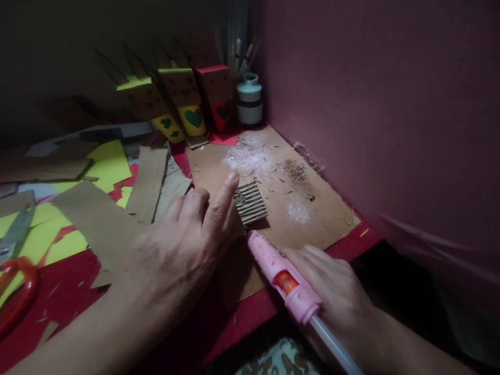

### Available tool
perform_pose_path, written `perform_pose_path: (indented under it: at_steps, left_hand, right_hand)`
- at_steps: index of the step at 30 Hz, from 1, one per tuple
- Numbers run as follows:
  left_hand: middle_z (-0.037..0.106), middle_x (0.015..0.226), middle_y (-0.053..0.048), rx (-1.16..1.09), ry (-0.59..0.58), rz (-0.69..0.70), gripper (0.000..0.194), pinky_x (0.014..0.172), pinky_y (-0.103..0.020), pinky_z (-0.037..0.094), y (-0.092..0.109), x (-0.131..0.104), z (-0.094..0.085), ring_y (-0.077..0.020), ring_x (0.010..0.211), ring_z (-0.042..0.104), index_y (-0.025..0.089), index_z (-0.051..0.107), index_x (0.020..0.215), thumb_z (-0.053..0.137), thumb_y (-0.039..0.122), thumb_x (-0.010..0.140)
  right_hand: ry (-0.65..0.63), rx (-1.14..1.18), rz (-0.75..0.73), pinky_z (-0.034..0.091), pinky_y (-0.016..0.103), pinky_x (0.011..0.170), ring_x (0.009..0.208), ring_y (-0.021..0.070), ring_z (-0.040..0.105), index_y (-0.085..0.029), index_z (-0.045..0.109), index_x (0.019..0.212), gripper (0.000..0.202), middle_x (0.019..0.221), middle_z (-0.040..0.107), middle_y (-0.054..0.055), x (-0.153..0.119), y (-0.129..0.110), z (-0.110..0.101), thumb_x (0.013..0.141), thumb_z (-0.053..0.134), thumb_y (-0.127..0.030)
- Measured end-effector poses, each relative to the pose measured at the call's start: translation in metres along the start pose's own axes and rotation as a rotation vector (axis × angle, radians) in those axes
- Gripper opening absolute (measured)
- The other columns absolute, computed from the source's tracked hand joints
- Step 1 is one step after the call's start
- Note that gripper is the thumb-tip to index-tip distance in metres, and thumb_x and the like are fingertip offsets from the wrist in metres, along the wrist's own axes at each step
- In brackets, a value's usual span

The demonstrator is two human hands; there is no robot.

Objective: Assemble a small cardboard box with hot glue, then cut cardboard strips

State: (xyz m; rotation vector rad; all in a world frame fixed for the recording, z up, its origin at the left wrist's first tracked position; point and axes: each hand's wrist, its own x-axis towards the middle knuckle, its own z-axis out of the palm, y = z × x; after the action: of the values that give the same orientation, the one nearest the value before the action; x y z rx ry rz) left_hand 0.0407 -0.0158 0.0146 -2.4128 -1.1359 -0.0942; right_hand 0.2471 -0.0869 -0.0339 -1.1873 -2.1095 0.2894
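Observation:
My right hand (332, 286) is closed round a pink hot glue gun (273, 260), with a clear glue stick (332, 338) sticking out of its back end. The gun's nozzle points at the lower edge of a small corrugated cardboard piece (252, 203) with its ridges bared. My left hand (187, 234) is beside that piece and appears to hold it from the left, index finger stretched out and the other fingers curled. Its thumb is hidden. Beneath both lies a flat cardboard sheet (324, 219) with whitish glue marks and brown scraps on it.
Cardboard figures with yellow tops (135, 83) and a red one (214, 94) stand at the back, beside a pale blue jar (250, 99). Orange-handled scissors (23, 291), yellow paper (111, 166) and cardboard strips (146, 182) lie left. A pink wall (371, 104) bounds the right.

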Motion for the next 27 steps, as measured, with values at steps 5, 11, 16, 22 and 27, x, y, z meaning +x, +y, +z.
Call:
perform_pose_path:
  at_steps: [5,11,16,22,27]
  left_hand:
    - [0.058,0.12,-0.023,-0.043,-0.018,-0.002,0.066,0.07,-0.041,0.054,-0.0004,-0.0015,-0.0016,-0.0337,0.101,0.061,0.008,0.002,0.15,0.035,0.009,0.093]
    - [0.059,0.111,-0.02,-0.024,-0.014,0.004,0.065,0.064,-0.039,0.052,-0.0024,-0.0003,-0.0007,-0.0312,0.091,0.061,0.006,0.003,0.15,0.034,0.009,0.093]
    - [0.058,0.11,-0.02,-0.029,-0.028,0.009,0.065,0.065,-0.038,0.051,-0.0022,-0.0009,-0.0016,-0.0299,0.088,0.059,0.006,0.003,0.15,0.035,0.012,0.093]
    - [0.059,0.106,-0.017,-0.004,-0.008,-0.005,0.06,0.061,-0.034,0.048,-0.001,0.0002,-0.001,-0.0273,0.085,0.059,0.007,0.007,0.148,0.035,0.012,0.095]
    - [0.061,0.096,-0.015,0.031,0.084,0.01,0.053,0.05,-0.032,0.043,-0.0007,0.0009,0.0044,-0.027,0.073,0.058,0.006,0.014,0.147,0.028,0.015,0.096]
  right_hand:
    - [0.01,0.012,0.008,0.05,0.036,0.059,0.067,0.0216,0.056,-0.012,0.06,0.111,0.032,0.079,0.065,0.01,-0.0016,-0.0001,0.0021,0.085,0.043,-0.019]
    - [0.034,0.02,0.007,0.051,0.038,0.06,0.068,0.0226,0.058,-0.01,0.06,0.109,0.031,0.077,0.064,0.01,-0.0038,0.0006,0.0028,0.084,0.045,-0.02]
    - [0.024,0.023,0.012,0.052,0.037,0.06,0.069,0.0224,0.059,-0.011,0.059,0.112,0.032,0.077,0.064,0.01,-0.0025,-0.0003,-0.0006,0.087,0.042,-0.021]
    - [0.043,0.027,0.038,0.051,0.037,0.058,0.066,0.0222,0.058,-0.01,0.057,0.119,0.036,0.077,0.064,0.01,-0.0032,-0.0009,-0.001,0.089,0.041,-0.022]
    - [0.031,0.042,0.015,0.051,0.038,0.059,0.067,0.0237,0.059,-0.01,0.057,0.12,0.038,0.076,0.065,0.01,-0.0028,-0.0005,-0.0011,0.086,0.043,-0.019]
